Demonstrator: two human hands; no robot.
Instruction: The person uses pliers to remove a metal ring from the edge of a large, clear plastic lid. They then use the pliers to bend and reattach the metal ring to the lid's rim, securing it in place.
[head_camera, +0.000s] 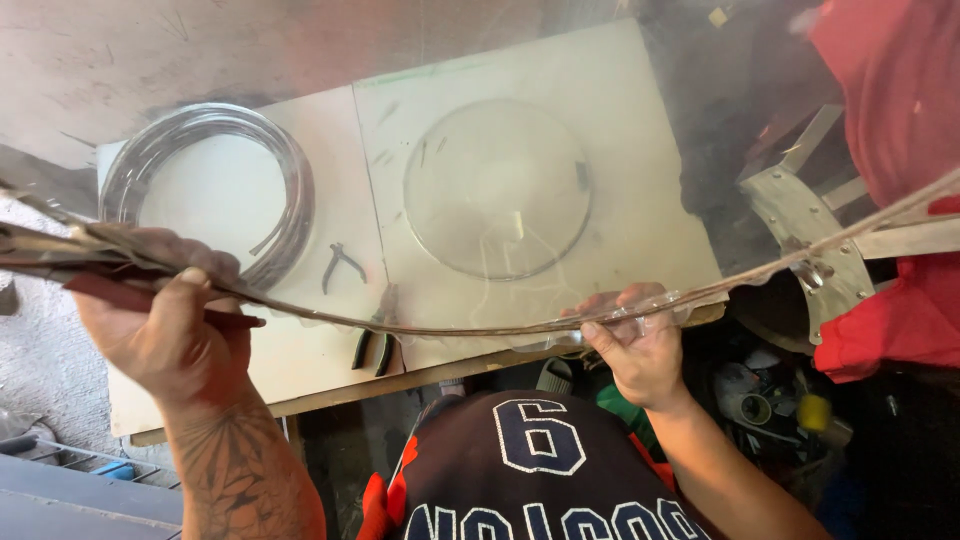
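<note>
White board (620, 200); both hands pinch clear sheet (450, 328).

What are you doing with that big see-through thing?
A person holds a large clear plastic sheet by its near edge, left hand on one side and right hand on the other. Seen through it, a white board carries a coil of clear tubing, a clear round disc and pliers.

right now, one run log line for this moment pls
left hand: grips clear sheet edge | right hand: grips same edge | below: white board, tube coil, pliers
</note>
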